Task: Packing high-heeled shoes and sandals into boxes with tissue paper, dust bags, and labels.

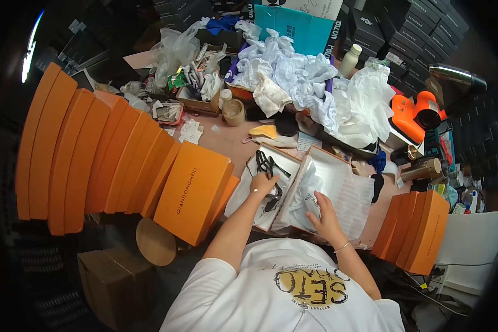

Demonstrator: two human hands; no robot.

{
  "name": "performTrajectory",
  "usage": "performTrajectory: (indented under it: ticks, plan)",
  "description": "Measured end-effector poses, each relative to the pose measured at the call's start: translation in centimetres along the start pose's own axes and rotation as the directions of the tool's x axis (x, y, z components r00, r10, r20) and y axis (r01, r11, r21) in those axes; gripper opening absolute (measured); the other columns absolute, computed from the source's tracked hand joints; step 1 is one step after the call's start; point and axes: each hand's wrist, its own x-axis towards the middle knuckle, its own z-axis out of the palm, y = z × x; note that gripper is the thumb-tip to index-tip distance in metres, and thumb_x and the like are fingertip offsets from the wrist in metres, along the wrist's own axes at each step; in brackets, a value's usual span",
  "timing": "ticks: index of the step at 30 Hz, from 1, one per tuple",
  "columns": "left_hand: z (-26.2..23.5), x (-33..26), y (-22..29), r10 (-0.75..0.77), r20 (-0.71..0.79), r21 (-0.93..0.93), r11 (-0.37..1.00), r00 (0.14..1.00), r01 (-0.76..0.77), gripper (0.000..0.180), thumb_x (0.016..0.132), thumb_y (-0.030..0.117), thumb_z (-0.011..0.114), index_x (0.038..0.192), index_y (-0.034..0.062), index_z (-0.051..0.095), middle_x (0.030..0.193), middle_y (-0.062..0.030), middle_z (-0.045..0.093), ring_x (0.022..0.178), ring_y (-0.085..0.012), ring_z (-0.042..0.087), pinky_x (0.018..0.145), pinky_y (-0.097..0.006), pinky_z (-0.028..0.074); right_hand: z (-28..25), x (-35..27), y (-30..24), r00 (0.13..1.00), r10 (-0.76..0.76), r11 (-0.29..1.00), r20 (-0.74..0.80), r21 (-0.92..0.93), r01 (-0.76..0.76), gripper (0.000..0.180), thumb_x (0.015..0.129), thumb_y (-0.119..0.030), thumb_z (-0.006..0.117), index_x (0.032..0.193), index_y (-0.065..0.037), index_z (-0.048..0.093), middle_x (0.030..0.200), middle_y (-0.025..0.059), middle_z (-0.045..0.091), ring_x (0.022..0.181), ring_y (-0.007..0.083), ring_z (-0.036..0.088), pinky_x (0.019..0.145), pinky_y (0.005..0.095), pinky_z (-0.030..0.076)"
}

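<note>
My left hand [263, 182] grips black strappy sandals [266, 165] and holds them over an open white-lined shoe box [285, 157]. My right hand [322, 213] lies flat, fingers spread, on white tissue paper [343, 188] inside the adjoining open box half [321, 150]. Both boxes rest on the pinkish table [229, 141] right in front of me.
Leaning stacks of orange shoe boxes stand at the left [94, 155] and lower right [418, 229]. A heap of white paper and plastic bags [310, 80] fills the back, with a tape roll [233, 112], an orange tool [415, 113] and a round stool [156, 242].
</note>
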Motion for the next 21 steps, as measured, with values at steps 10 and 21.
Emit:
performTrajectory:
  ticks: [10,21]
  plan:
    - [-9.0,-13.7,6.2,0.452,0.449,0.168,0.805,0.771,-0.569,0.027,0.084,0.024,0.055,0.083,-0.0029,0.060,0.080,-0.0228,0.064,0.073,-0.0398,0.063,0.066,-0.047,0.050,-5.4,1.3,-4.0,0.994,0.096,0.665,0.045,0.740,-0.098,0.060,0.093,-0.020,0.057,0.144,0.000,0.032,0.141,0.0175,0.042,0.125,0.0245,0.047,0.102,0.0358,0.040]
    - [-6.6,-18.5,9.5,0.703,0.642,0.178,0.250,0.305,-0.952,0.014,0.079,0.012,0.056,0.082,-0.0006,0.061,0.075,-0.0143,0.065,0.073,-0.0296,0.067,0.064,-0.038,0.053,-6.4,6.3,-8.8,0.334,-0.015,0.999,0.943,0.002,0.039,0.119,0.066,-0.059,0.077,0.147,0.002,0.015,0.121,0.0228,0.057,0.106,0.0290,0.059,0.090,0.0329,0.045]
